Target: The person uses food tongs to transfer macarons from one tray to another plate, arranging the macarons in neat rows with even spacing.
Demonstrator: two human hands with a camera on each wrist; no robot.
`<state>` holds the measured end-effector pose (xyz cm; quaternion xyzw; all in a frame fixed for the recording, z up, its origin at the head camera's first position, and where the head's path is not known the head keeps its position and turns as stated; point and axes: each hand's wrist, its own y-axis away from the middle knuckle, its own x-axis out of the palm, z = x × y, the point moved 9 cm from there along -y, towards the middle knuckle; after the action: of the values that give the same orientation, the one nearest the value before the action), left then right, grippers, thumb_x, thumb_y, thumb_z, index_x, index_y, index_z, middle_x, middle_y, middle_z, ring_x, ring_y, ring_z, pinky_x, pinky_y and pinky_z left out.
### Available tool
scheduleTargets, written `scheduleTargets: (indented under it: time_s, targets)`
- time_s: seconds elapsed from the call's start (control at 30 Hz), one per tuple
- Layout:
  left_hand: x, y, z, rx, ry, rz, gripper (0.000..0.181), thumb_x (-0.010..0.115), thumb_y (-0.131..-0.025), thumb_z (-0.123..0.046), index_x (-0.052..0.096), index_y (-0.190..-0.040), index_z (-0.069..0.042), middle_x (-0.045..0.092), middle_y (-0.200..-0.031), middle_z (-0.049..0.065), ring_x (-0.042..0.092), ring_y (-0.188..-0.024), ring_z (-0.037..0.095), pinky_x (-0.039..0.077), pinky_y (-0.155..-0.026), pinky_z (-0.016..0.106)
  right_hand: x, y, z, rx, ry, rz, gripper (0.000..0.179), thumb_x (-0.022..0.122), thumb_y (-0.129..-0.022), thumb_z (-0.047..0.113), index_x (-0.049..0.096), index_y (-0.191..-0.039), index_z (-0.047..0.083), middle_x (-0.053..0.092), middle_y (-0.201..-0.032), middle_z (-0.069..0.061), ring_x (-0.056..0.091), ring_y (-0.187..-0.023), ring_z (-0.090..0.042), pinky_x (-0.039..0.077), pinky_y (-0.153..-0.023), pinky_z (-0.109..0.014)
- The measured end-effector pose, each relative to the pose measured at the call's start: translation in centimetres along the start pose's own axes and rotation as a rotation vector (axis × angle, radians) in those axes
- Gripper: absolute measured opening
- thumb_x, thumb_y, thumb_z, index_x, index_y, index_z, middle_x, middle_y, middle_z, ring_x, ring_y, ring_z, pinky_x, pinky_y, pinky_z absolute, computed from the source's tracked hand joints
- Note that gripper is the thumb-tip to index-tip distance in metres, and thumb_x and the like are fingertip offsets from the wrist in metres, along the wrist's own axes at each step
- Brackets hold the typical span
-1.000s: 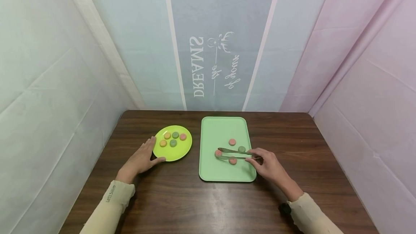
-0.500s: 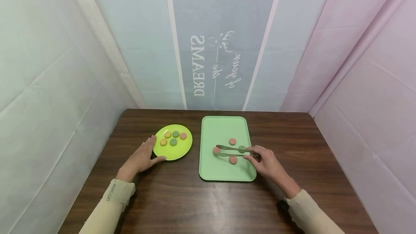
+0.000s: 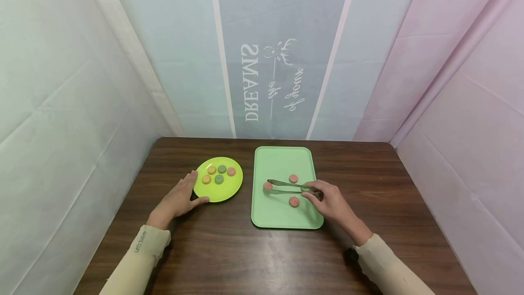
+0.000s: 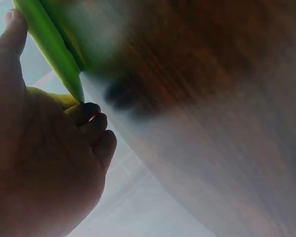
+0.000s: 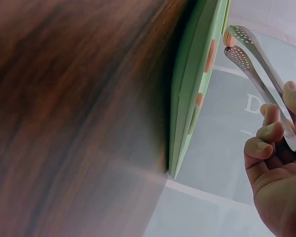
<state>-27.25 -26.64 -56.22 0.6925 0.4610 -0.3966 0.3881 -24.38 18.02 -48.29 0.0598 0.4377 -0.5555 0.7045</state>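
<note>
In the head view my right hand (image 3: 329, 199) holds metal tongs (image 3: 286, 183) over the light green tray (image 3: 282, 160). Between the perforated tips of the tongs sits a pink macaron (image 5: 229, 39), raised above the tray in the right wrist view. Two other pink macarons (image 3: 294, 201) lie on the tray, along with a green macaron (image 3: 304, 186) partly covered by the tongs and fingers. My left hand (image 3: 176, 200) touches the left rim of the yellow-green plate (image 3: 223, 195), fingers straight and thumb at its near side.
On the plate rest several macarons: orange (image 3: 206, 179), green (image 3: 219, 179) and pink (image 3: 231, 171). Plate and tray stand apart on the dark wooden table (image 3: 245, 258). Pale fabric hangs behind the table (image 3: 282, 22) and along both sides.
My right hand has moved left and slightly away from me, carrying the pink macaron in the tongs toward the tray's left edge. The left hand and the plate have stayed put.
</note>
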Motion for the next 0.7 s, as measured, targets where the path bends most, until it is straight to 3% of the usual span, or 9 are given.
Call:
scheduleTargets:
  time_s: [0.43,0.7]
  targets:
    - [0.0,0.1,-0.2,-0.003,-0.005,0.013,0.119,0.062,-0.098,-0.073,0.01,-0.17,0.007,0.013,-0.175,0.031,0.015,-0.163,0.046,0.016,-0.134,0.059,0.7,-1.0,0.4,0.005,-0.017,0.001,0.025,0.086,-0.094,0.012,0.079,-0.116,0.004,0.067,-0.089,0.007,0.057,-0.07,-0.002,0.054,-0.059,-0.024]
    - [-0.2,0.1,-0.3,-0.012,-0.008,0.016,0.119,0.063,-0.098,-0.072,0.01,-0.17,0.007,0.013,-0.176,0.03,0.015,-0.163,0.045,0.016,-0.134,0.058,1.3,-1.9,0.9,-0.009,-0.04,0.011,0.028,0.085,-0.095,0.014,0.08,-0.123,0.008,0.065,-0.086,0.01,0.05,-0.065,-0.004,0.047,-0.056,-0.023]
